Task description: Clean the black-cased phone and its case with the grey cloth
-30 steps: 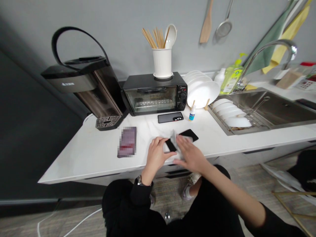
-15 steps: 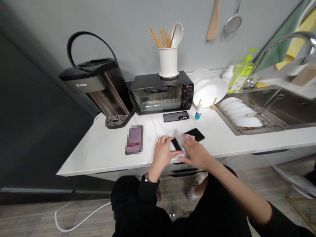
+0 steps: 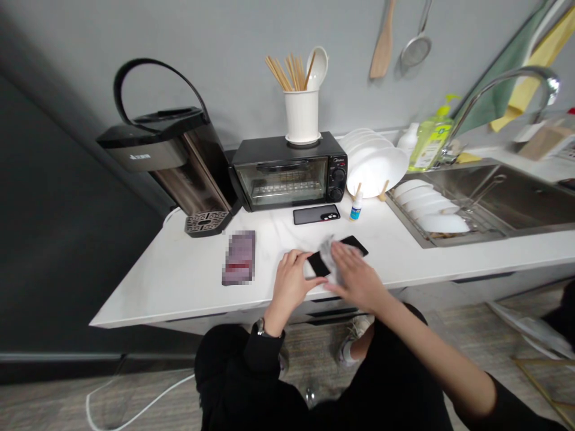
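Note:
A black smartphone [image 3: 318,264] lies flat on the white counter, close to the front edge. My left hand [image 3: 291,278] holds its left end between thumb and fingers. My right hand [image 3: 357,276] presses a crumpled white wipe [image 3: 328,254] against the phone's dark surface, fingers together over it. The phone's middle is hidden under the wipe and that hand. Behind the hands lies a dark phone case [image 3: 309,215] with camera holes. To its right stands a small white spray bottle [image 3: 356,209] with a blue label.
A blurred-out purple item [image 3: 239,258] lies left of my hands. Along the wall stand a water dispenser [image 3: 173,158], a toaster oven [image 3: 287,179] carrying a chopstick holder [image 3: 302,117], and racked plates [image 3: 380,170]. The sink [image 3: 521,197] with bowls [image 3: 433,206] is on the right.
My right hand and the wipe have shifted slightly along the phone, baring more black surface beside my left hand. The camera view has moved slightly; my left hand keeps its hold.

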Demonstrator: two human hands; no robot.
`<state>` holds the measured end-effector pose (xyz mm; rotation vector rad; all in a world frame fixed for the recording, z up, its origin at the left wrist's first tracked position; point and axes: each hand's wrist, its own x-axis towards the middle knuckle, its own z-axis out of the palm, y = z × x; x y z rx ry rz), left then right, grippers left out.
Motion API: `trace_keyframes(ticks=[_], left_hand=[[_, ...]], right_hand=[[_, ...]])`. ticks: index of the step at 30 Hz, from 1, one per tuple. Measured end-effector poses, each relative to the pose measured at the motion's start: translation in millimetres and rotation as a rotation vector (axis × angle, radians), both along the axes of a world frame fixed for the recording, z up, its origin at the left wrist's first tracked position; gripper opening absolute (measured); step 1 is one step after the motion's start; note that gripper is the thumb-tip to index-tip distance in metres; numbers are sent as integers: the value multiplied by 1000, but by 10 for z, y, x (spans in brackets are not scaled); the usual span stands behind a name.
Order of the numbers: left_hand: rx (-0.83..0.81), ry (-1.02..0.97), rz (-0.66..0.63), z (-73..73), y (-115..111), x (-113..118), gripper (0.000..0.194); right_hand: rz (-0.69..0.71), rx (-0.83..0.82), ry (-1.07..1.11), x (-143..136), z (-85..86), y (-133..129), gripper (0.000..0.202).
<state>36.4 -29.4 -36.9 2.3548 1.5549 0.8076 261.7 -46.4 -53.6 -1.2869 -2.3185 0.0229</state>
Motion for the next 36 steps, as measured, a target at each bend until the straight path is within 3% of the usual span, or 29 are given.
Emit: trace_keyframes(ticks=[2, 6, 7, 10, 11, 14, 15, 18, 22, 23, 26, 30, 34, 36], left_hand=[[1, 9, 3, 2, 0, -1, 64], [4, 4, 3, 10, 2, -2, 67], [2, 6, 3, 10, 4, -3, 67], [-5, 18, 3, 6, 9, -4, 62], [-3, 17, 3, 5, 9, -4, 61], [9, 4, -1, 1, 10, -1, 63], [14, 6, -3, 1, 10, 0, 63], [17, 23, 0, 2, 10, 2, 57], [10, 0, 1, 8, 12, 4, 65], [7, 2, 1, 9, 13, 4, 65], [-1, 34, 1, 11, 15, 2, 57], [1, 20, 3, 16, 13, 6, 62], [-6, 53, 13, 23, 11, 9, 51], [-3, 48, 13, 21, 9, 7, 53]], right_hand=[[149, -24, -14, 5, 3, -7, 95], [-133, 9, 36, 46, 10, 9, 83], [-117, 8, 35, 44, 10, 1, 88], [122, -37, 5, 15, 13, -37, 90], [104, -42, 12, 9, 15, -42, 85], [-136, -16, 50, 5, 21, -22, 76], [-132, -15, 51, -2, 21, -12, 80], [82, -51, 36, -38, 21, 13, 85], [-126, -7, 71, -87, 41, 25, 79], [-105, -6, 67, -102, 46, 17, 84], [132, -65, 30, -133, 60, -6, 88], [-88, -36, 49, -114, 81, 25, 76], [131, -77, 17, -99, 90, 38, 87], [7, -70, 29, -73, 94, 43, 78]])
